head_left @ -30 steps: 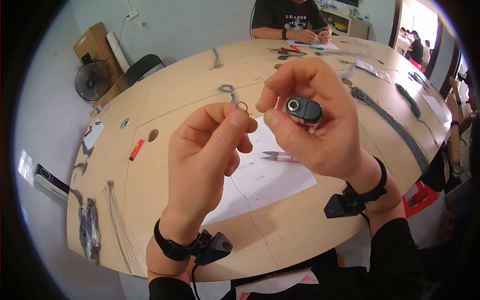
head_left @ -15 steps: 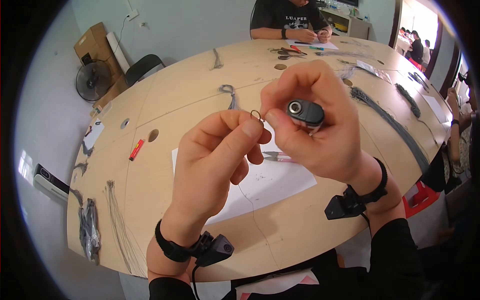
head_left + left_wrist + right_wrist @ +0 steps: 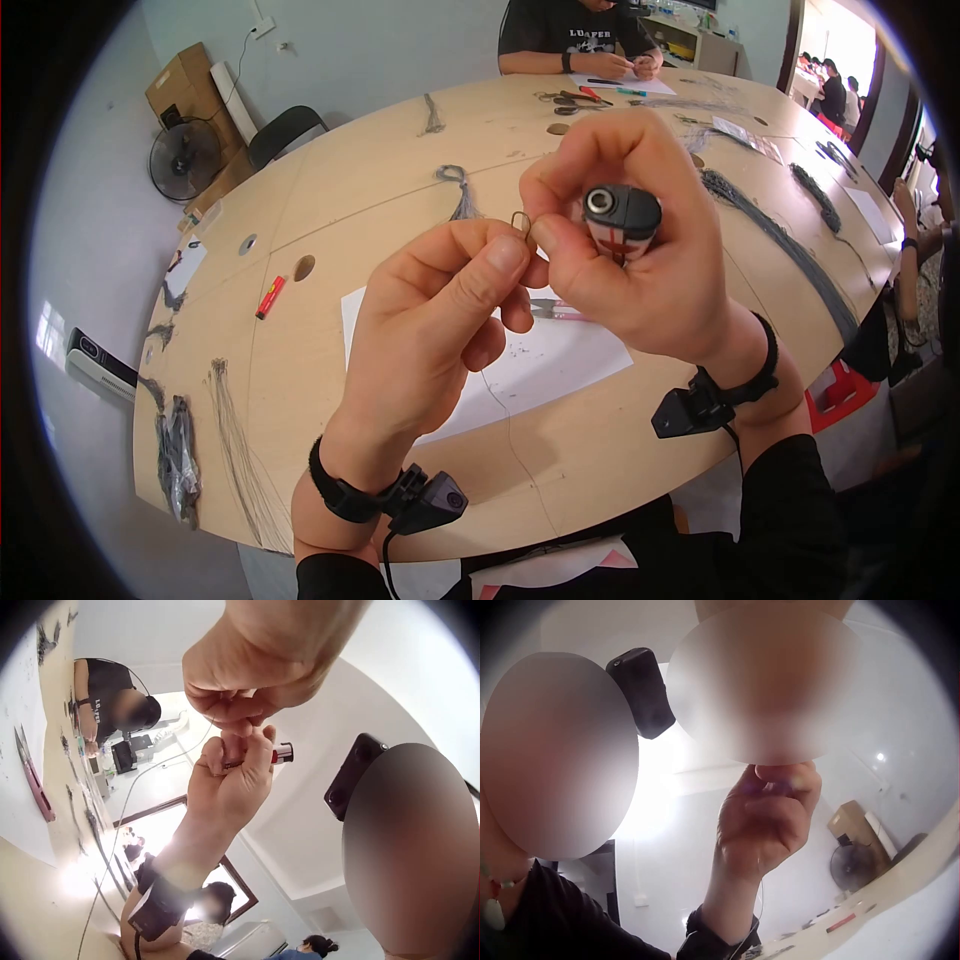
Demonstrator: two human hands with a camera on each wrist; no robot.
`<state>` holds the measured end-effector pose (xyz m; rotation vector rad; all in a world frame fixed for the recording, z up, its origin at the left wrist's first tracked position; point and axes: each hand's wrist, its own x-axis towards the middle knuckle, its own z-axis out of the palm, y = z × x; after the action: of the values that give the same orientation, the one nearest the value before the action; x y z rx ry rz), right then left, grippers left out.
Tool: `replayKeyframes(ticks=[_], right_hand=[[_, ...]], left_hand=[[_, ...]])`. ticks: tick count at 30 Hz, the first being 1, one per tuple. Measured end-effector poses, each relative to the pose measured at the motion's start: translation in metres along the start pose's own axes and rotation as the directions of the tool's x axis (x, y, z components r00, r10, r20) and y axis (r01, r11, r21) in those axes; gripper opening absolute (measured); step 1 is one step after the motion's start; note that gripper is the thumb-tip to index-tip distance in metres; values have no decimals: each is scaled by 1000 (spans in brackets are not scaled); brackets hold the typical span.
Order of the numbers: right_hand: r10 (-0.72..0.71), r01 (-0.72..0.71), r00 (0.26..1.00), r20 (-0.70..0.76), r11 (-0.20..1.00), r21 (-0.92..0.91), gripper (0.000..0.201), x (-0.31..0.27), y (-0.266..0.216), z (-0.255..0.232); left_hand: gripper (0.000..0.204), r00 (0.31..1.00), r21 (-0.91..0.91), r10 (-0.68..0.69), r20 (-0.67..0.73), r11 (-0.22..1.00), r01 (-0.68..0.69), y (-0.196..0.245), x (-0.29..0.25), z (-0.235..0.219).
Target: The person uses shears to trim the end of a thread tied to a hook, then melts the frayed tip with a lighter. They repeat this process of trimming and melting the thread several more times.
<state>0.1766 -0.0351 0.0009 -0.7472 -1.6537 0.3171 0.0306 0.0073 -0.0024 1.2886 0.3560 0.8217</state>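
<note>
In the head view my left hand [image 3: 430, 310] pinches a small wire loop [image 3: 520, 222] between thumb and forefinger. Against that loop meet the thumb and forefinger of my right hand [image 3: 650, 240]. The right hand's other fingers curl round a dark-capped cylinder [image 3: 625, 212], whose side shows red and white. A long thin wire [image 3: 135, 780] trails from the fingertips in the left wrist view. Below the hands lie white paper [image 3: 560, 360] and pink-handled snips [image 3: 560, 310], partly hidden by the right hand.
Bundles of grey wire [image 3: 785, 255] lie at the right and strands [image 3: 235, 440] at the left. A red lighter-like item [image 3: 270, 297] rests left of the paper. Across the table [image 3: 330, 200] sits a person in a black shirt [image 3: 570, 35], near several tools [image 3: 575, 103].
My left hand has moved right and slightly up, bringing the loop to the right fingertips, which have closed together. The cylinder in my right hand has tilted, showing more of its side.
</note>
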Motion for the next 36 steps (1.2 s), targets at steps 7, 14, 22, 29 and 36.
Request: replayKeyframes(ticks=[7, 14, 22, 29, 36], right_hand=[[37, -36, 999, 26, 999, -24, 26, 2, -2, -3], [19, -16, 999, -27, 995, 96, 23, 3, -5, -3], [40, -43, 999, 35, 994, 96, 25, 1, -4, -2], [-68, 68, 996, 62, 998, 12, 27, 3, 6, -3], [450, -238, 885, 119, 658, -714, 26, 9, 70, -28]], left_hand=[[17, 990, -139, -83, 112, 985, 98, -1, 1, -4], [16, 991, -177, -90, 102, 978, 107, 0, -1, -2], [17, 996, -67, -41, 77, 997, 46, -2, 0, -1], [18, 992, 115, 102, -74, 989, -93, -3, -2, 4], [15, 970, 155, 212, -119, 969, -192, 3, 0, -2]])
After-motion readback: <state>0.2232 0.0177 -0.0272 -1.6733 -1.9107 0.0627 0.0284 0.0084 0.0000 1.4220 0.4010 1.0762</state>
